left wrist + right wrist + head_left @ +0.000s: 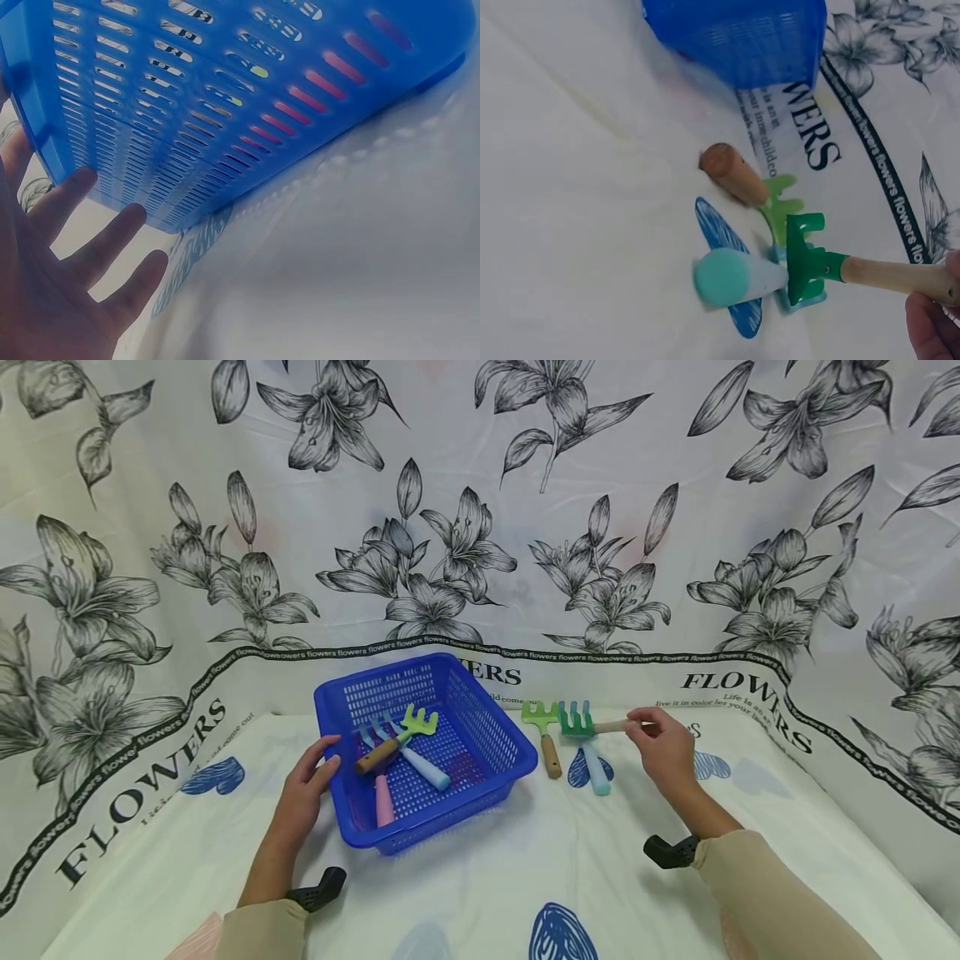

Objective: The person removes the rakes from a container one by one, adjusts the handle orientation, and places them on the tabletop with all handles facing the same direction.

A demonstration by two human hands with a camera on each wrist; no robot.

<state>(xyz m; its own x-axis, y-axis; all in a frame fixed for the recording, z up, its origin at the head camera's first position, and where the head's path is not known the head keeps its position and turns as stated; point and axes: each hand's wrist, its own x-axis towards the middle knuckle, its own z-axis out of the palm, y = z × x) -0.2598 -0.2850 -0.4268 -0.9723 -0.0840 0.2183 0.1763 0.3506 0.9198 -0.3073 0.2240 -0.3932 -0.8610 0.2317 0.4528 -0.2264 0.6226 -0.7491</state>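
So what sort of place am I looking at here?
Probably a draped indoor work area, not a real garden: flower-printed cloth hangs behind, pale heart-printed cloth lies below, and a blue plastic basket holds small garden rakes. Nothing beyond the drapery shows.

White fabric (622, 681) bears large black capitals (150, 783) spelling "FLOWERS" at left and again at right; in the middle only "ERS" shows. Small lettering (712, 703) near the right-hand word reads "live it in color let your" and "Life is an"; the line beside the left one ends "come out". A black band (585, 656) repeats "flowers" in white. The right wrist view catches "WERS" on the fabric
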